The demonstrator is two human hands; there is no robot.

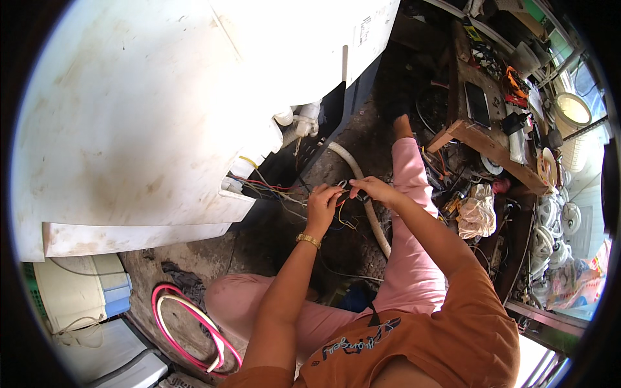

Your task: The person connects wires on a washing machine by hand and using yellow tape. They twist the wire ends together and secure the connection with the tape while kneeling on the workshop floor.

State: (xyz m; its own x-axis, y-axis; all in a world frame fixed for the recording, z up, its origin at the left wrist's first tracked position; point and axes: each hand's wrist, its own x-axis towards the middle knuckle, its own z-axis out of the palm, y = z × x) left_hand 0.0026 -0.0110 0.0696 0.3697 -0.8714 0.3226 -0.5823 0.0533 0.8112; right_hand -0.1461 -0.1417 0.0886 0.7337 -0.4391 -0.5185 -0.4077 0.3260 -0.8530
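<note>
My left hand (323, 197) and my right hand (363, 189) meet low in the middle, fingers closed on thin wires (344, 213), with a small silver and red piece between them that is too small to make out. The wires hang below my fingers; more red, yellow and grey wires (265, 184) run from the opened underside of a large, grimy white appliance (116, 129) on the left. Its white plastic fittings (304, 126) show in that opening. A pale flexible hose (349, 158) curves behind my hands down beside my outstretched right leg.
A wooden bench (491, 161) on the right carries a black phone (477, 103), tools and clutter. Crumpled cloth (477, 213) and coiled white hoses (550, 226) lie below and beside it. A pink hose coil (162, 291) and pale plastic bins (68, 291) are at the lower left.
</note>
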